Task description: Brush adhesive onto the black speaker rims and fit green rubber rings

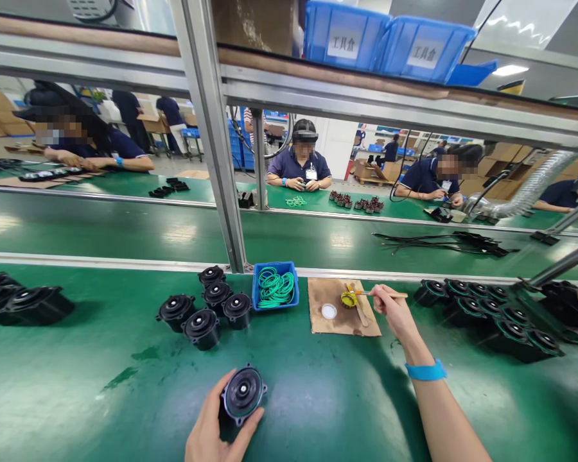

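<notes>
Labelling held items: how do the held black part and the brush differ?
Shape: black part round and chunky; brush long and thin.
Color: part black; brush has a light brown handle.
Place: part in the left grip, away from the small pot; brush in the right grip, tip at the pot.
Shared: both are held.

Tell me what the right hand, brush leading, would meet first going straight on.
The right hand would likely bring the brush against the small yellow-smeared pot first; depth leaves unclear whether they already touch.
</notes>
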Demonstrator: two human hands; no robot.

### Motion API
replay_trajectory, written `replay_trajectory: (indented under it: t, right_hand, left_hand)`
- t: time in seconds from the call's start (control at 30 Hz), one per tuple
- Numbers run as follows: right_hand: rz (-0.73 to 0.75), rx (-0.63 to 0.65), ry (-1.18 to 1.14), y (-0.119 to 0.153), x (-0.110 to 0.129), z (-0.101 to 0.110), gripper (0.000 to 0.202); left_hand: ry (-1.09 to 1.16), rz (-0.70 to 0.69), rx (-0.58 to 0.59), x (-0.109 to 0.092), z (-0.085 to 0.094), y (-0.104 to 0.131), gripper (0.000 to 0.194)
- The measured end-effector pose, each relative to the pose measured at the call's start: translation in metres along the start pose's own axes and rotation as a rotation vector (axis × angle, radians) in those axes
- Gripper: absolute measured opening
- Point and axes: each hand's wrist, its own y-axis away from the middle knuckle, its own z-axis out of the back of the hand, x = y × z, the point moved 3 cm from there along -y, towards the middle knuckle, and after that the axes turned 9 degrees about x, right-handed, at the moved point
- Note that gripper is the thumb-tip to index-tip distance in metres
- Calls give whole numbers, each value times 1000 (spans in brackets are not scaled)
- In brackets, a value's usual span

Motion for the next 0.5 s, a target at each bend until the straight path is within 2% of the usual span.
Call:
replay_trajectory:
  t: [0.2, 0.3, 0.5]
  right_hand:
    - [-34, -79, -105, -2, -8, 0, 50]
    - [-60, -145, -101, -3, -16, 3, 53]
    - [-100, -199, -60, -6, -30, 7, 57]
  left_hand:
    - [3, 5, -39, -2, 0, 1, 59]
    - [3, -6, -2, -1, 0, 0, 60]
    - [46, 46, -41, -7, 0, 1, 59]
